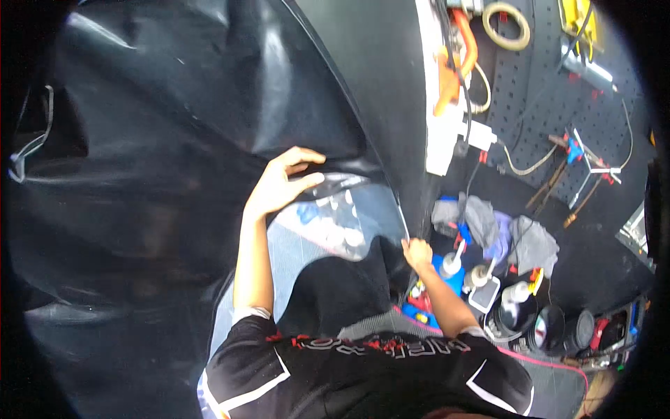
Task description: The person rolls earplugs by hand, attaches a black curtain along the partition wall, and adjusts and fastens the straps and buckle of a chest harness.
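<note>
A large, glossy black sheet (174, 119), creased in places, fills the left side of the head view. My left hand (283, 183) rests on it near its lower right part, thumb and fingers apart and slightly curved. At the sheet's right edge my right hand (417, 253) is closed around the border, where a thin pale strip shows just above the fist. Between my hands lies a bright, shiny patch (338, 227) with white and blue spots; whether it is a reflection or clear film I cannot tell.
To the right, a black pegboard (530, 91) carries a tape roll (506, 26) and hanging tools. Grey cloths (534, 241) hang below it. Spray bottles (516, 292) and dark buckets (548, 327) stand lower down. A pink hose (537, 359) runs along the grey floor.
</note>
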`<state>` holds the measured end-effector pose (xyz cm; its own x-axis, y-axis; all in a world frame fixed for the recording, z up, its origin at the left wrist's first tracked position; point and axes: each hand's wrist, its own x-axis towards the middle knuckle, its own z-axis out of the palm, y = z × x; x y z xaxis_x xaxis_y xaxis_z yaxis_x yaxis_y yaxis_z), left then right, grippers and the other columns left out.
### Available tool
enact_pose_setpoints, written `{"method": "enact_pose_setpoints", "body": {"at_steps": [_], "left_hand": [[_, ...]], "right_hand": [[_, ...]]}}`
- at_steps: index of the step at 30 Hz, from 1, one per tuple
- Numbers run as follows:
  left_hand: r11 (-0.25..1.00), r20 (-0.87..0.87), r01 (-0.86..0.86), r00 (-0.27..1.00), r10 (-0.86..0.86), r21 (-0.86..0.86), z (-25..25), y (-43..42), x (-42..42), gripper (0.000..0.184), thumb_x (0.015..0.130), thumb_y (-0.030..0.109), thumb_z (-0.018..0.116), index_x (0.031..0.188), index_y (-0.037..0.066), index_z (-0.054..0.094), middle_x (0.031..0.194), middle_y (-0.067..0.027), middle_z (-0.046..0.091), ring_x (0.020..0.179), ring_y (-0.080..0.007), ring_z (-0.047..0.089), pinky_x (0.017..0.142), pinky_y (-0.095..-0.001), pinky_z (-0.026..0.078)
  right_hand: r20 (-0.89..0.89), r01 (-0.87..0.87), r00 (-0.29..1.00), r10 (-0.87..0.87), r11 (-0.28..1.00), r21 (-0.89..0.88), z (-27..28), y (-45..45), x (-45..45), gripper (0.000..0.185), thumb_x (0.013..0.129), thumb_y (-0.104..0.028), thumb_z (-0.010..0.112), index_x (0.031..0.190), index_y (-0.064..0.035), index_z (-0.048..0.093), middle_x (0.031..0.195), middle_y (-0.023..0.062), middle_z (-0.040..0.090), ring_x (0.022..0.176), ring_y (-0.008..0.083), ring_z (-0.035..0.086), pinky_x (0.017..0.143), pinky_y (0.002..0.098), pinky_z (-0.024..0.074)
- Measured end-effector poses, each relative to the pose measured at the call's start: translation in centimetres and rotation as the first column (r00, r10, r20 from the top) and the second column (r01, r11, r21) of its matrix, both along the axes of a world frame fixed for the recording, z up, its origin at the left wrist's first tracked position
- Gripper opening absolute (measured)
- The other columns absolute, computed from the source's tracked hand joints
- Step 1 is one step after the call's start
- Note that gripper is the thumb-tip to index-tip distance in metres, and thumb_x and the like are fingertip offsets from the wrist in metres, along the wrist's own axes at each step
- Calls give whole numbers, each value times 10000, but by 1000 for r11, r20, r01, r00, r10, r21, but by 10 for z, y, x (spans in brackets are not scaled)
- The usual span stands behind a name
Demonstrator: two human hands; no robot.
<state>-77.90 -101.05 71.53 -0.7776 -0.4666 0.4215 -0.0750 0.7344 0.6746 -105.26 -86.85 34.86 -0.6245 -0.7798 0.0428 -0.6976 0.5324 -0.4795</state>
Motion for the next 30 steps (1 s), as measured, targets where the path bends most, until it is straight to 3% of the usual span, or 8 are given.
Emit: {"method": "enact_pose_setpoints", "body": {"at_steps": [4, 11, 14, 17, 18, 20, 25, 30], "left_hand": [[902, -563, -282, 824, 54, -327, 92, 32, -28, 564, 877, 193, 764, 1371, 42, 538, 1372, -130, 562, 1300, -271, 527, 1115, -437, 401], [517, -650, -743, 648, 395, -426, 194, -60, -157, 886, 973, 409, 598, 1578, 11, 87, 1593, -330, 166, 1497, -441, 173, 1200, -461, 247], [755, -775, -594, 603, 190, -278, 227, -60, -161, 886, 958, 362, 611, 1580, 17, 83, 1573, -339, 197, 1454, -509, 218, 1134, -582, 301], [194, -932, -934, 330, 150, -299, 285, -68, -159, 939, 870, 267, 670, 1574, 8, 105, 1451, -300, 352, 1184, -489, 505, 1018, -516, 446], [226, -936, -916, 349, 45, -331, 315, -73, -153, 925, 862, 251, 657, 1565, -3, 114, 1487, -294, 313, 1218, -494, 496, 1015, -518, 449], [455, -856, -840, 445, 264, -296, 347, -48, -137, 899, 844, 213, 612, 1553, -29, 116, 1598, -278, 162, 1339, -489, 433, 1068, -493, 426], [325, -748, -813, 576, 330, -484, 394, -120, -131, 901, 810, 174, 557, 1564, -26, 107, 1641, -242, 102, 1458, -393, 321, 1142, -463, 351], [474, -693, -721, 667, 274, -506, 409, -150, -137, 937, 780, 202, 511, 1607, 121, 78, 1673, -173, 12, 1501, -382, 224, 1174, -446, 306]], "right_hand": [[-94, -5, 996, 9, 999, 38, -1, -3, -8, 520, 939, -512, 560, 902, -31, 755, 920, 233, 725, 899, 405, 714, 821, 489, 570], [-75, 13, 997, -12, 1000, 24, 6, -4, -7, 584, 928, -554, 553, 895, -8, 756, 908, 247, 724, 899, 411, 713, 827, 489, 568], [-142, -13, 990, 8, 999, -31, 12, -10, -7, 530, 923, -532, 568, 888, -38, 759, 874, 215, 732, 853, 399, 724, 797, 482, 579], [-124, -55, 991, 55, 998, -3, 11, -7, -16, 519, 923, -523, 571, 882, -41, 760, 859, 205, 734, 846, 393, 725, 789, 486, 578], [-117, -47, 992, 46, 999, -9, 8, -4, -17, 519, 923, -523, 571, 882, -41, 760, 859, 205, 734, 846, 393, 725, 789, 486, 578], [-107, -60, 992, 60, 998, 1, 4, -1, -16, 513, 920, -522, 577, 862, -47, 762, 856, 203, 734, 854, 385, 726, 785, 484, 576], [-37, -51, 998, 48, 996, -68, 6, -7, -17, 529, 899, -561, 579, 859, -75, 785, 838, 206, 730, 854, 392, 715, 805, 480, 556], [-68, -70, 996, 66, 996, -60, 7, -10, -18, 602, 909, -606, 535, 844, -62, 784, 841, 221, 727, 850, 403, 710, 810, 492, 549]]}}
